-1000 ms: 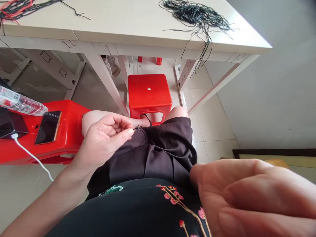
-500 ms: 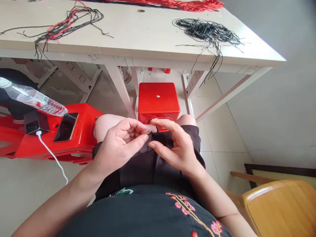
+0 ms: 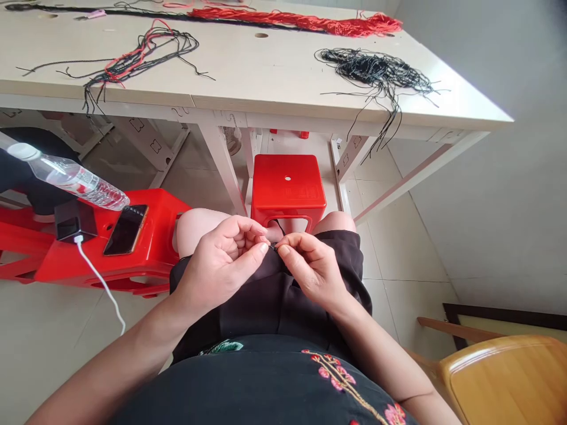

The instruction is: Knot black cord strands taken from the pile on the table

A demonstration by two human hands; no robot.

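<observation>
Above my lap, my left hand [image 3: 225,254] is closed in a pinch on a short black cord [image 3: 271,247], thumb against fingertips. Just to its right, my right hand [image 3: 312,265] pinches the same dark cord between thumb and forefinger. The two sets of fingertips are nearly touching, and most of the cord is hidden by them or lost against the dark shorts. On the table, a loose pile of black cords [image 3: 374,69] lies at the right, some ends hanging over the edge. A bundle of black and red cords [image 3: 133,59] lies at the left.
A long red thread hank [image 3: 336,25] and pink-handled scissors [image 3: 93,15] lie farther back on the table [image 3: 266,77]. On a red stool [image 3: 163,230] at left are a bottle [image 3: 80,180], a phone [image 3: 126,229] and a black charger [image 3: 75,221]. Another red stool [image 3: 287,183] stands ahead; a wooden chair [image 3: 509,378] is at right.
My right thumb and forefinger were apart; they have closed on the cord beside my left fingertips. The left hand keeps its pinch. The view has tilted slightly up, showing more of the table.
</observation>
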